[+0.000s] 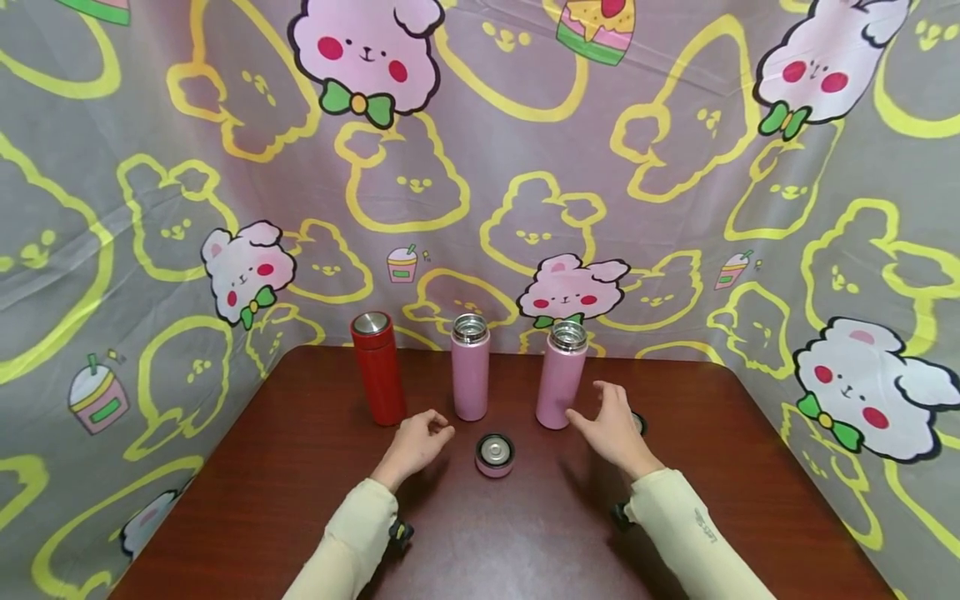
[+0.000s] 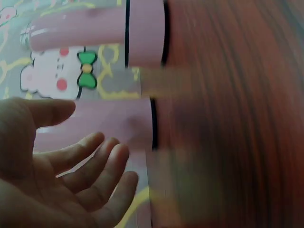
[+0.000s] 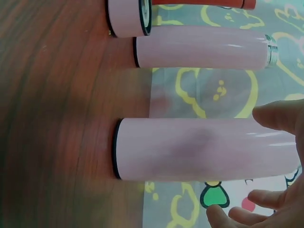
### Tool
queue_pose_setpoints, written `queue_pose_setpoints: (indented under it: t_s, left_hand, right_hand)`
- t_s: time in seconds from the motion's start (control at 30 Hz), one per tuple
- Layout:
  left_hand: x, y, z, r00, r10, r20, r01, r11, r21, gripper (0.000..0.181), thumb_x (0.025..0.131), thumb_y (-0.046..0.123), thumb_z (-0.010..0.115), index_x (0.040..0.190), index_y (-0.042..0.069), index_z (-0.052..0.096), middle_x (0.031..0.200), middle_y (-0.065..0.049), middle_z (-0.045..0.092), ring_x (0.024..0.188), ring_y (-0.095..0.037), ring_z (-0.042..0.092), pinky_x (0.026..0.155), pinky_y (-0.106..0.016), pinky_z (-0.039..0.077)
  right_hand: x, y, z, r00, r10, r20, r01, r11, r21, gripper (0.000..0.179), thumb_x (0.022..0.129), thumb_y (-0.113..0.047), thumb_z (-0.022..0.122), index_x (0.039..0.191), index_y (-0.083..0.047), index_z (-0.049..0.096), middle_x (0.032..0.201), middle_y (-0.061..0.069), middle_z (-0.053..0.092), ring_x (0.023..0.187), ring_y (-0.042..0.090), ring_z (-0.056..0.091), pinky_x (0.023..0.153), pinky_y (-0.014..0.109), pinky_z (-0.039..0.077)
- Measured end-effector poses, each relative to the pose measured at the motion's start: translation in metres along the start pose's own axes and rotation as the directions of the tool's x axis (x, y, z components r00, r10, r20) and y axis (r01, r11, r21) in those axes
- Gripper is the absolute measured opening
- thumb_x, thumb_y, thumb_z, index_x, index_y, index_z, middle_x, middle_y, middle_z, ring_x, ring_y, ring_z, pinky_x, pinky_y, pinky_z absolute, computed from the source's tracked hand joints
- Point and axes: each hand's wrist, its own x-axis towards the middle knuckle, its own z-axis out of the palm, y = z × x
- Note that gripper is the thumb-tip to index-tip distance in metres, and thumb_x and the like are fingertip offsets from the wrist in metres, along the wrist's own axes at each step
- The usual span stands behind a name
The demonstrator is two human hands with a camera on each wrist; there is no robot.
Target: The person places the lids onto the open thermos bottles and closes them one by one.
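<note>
Two pink thermos bottles with bare metal necks stand upright, a left pink bottle [image 1: 471,379] and a right pink bottle [image 1: 561,383]. My left hand [image 1: 420,442] hovers in front of the left pink bottle, fingers loosely bent around nothing. In the left wrist view its palm shows bare. Beside the right pink bottle is my right hand [image 1: 617,427], thumb and fingers spread apart; in the right wrist view they stand near the bottle's upper part. Between the hands lies a pink lid [image 1: 495,467], its inner side up. Another lid [image 1: 638,423] is mostly hidden behind my right hand.
A red thermos [image 1: 381,379] with its metal-topped lid on stands left of the pink bottles. Everything rests on a brown wooden table [image 1: 480,550]. A patterned cloth [image 1: 480,167] hangs behind it and along both sides.
</note>
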Motion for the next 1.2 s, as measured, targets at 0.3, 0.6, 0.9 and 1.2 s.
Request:
queue_pose_setpoints:
  t_s: [0.3,0.6,0.9,1.2]
  left_hand:
    - [0.004,0.023,0.028,0.992,0.06,0.114,-0.062,0.998,0.014,0.044,0.091,0.034,0.059,0.114,-0.004,0.057,0.099,-0.011,0.061,0.091,-0.025,0.059,0.078,-0.042,0.049]
    - [0.001,0.037,0.044,0.974,-0.015,0.228,0.005,0.999,0.047,0.077,0.085,0.053,0.06,0.131,-0.006,0.044,0.121,-0.02,0.052,0.109,-0.032,0.052,0.091,-0.047,0.044]
    - [-0.001,0.042,0.057,0.972,-0.008,0.236,-0.025,0.99,0.136,0.085,0.072,0.055,0.072,0.126,-0.006,0.046,0.112,-0.019,0.053,0.107,-0.037,0.052,0.088,-0.048,0.045]
    - [0.002,0.037,0.069,0.972,0.036,0.234,-0.097,0.962,0.254,0.079,0.063,0.043,0.084,0.116,-0.005,0.05,0.102,-0.015,0.054,0.099,-0.034,0.05,0.081,-0.046,0.047]
  right_hand:
    - [0.022,-0.013,0.008,0.997,0.071,0.022,-0.073,0.99,0.116,0.097,0.079,-0.041,0.073,0.145,0.003,0.016,0.14,0.025,0.028,0.127,0.039,0.034,0.1,0.054,0.035]
    - [0.035,-0.02,0.019,0.999,0.027,-0.019,-0.022,0.975,0.223,0.096,0.078,-0.036,0.076,0.144,0.001,0.018,0.135,0.022,0.036,0.121,0.035,0.041,0.098,0.051,0.038]
    - [0.042,-0.017,0.027,0.998,0.055,-0.023,-0.047,0.961,0.272,0.093,0.077,-0.036,0.077,0.143,-0.004,0.02,0.13,0.017,0.041,0.117,0.034,0.046,0.096,0.053,0.04]
    - [0.048,-0.01,0.034,0.996,0.085,-0.029,-0.075,0.964,0.254,0.085,0.077,-0.033,0.079,0.137,-0.004,0.026,0.125,0.018,0.048,0.114,0.034,0.051,0.093,0.053,0.043]
